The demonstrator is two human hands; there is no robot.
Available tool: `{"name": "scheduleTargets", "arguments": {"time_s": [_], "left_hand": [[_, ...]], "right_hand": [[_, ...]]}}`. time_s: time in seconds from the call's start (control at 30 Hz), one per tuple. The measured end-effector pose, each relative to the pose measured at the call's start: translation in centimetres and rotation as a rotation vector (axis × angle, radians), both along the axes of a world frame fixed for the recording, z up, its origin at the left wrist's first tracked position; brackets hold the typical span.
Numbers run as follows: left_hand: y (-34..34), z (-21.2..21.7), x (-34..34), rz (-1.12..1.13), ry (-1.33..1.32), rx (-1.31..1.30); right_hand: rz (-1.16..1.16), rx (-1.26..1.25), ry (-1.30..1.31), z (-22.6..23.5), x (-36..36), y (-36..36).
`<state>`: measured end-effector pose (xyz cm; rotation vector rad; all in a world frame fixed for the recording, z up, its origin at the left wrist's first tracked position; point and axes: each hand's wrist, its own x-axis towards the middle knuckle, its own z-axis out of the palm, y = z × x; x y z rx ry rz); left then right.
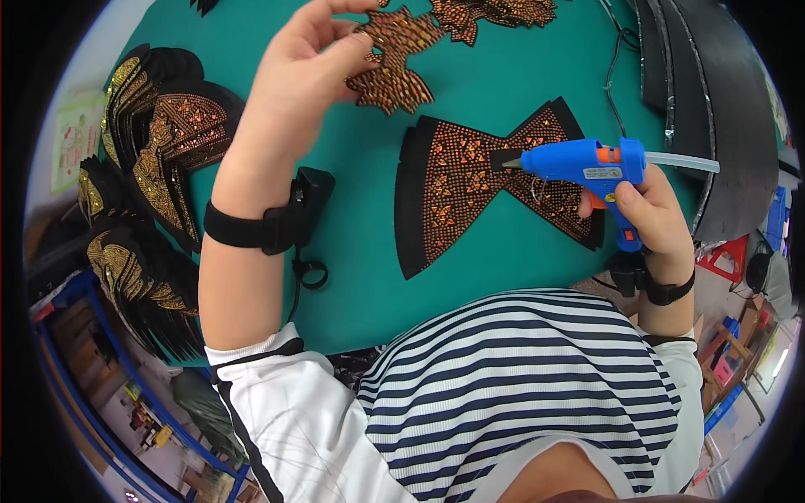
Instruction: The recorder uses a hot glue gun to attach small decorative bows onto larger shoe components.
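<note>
My right hand is closed round the handle of a blue hot glue gun, with a clear glue stick sticking out of its back. The nozzle sits over the narrow middle of a black bow-shaped piece covered in copper-coloured studs; whether it touches cannot be made out. Farther off to the left, my left hand pinches a jagged-edged black piece with copper studs, held up by its left edge. More studded pieces lie just beyond it.
Stacks of black pieces with gold and copper decoration line the left side of the green table. Large curved black sheets lie at the right. A dark cord runs behind the glue gun.
</note>
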<state>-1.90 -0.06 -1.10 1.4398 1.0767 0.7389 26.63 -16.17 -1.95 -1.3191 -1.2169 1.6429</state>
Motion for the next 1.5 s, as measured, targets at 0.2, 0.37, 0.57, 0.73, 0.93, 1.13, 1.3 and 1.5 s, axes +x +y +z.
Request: {"name": "scheduleTargets", "arguments": {"time_s": [0.2,0.37,0.57,0.73,0.93,1.13,1.3,1.5], "left_hand": [[-1.2,-0.3,-0.3,-0.154,-0.01,-0.115],[-1.4,-0.4,-0.4,-0.186,-0.072,-0.19],[-1.5,-0.9,-0.7,-0.172,-0.129,-0.232],[-1.6,-2.3,-0.7,-0.252,0.052,-0.008],[-2.2,-2.3,0.0,-0.294,0.223,0.077],[-2.9,-1.3,-0.7,-0.43,0.462,0.19],[-3.0,-1.4,-1.1,-0.471,0.491,0.212],[-3.2,-0.9,-1.0,-0.407,0.503,0.244]], "right_hand": [[0.039,0.032,-0.02,0.3,-0.4,0.4],[0.018,0.027,-0.039,0.5,-0.5,0.2],[0.02,0.037,-0.087,0.7,-0.6,0.4],[0.008,0.056,-0.111,0.7,-0.7,0.2],[-0.022,0.054,-0.151,1.0,-1.1,0.3],[-0.043,0.011,-0.212,1.2,-1.0,0.3],[-0.051,0.085,-0.175,0.8,-1.6,0.4],[-0.022,0.053,-0.239,1.0,-1.2,0.4]]}}
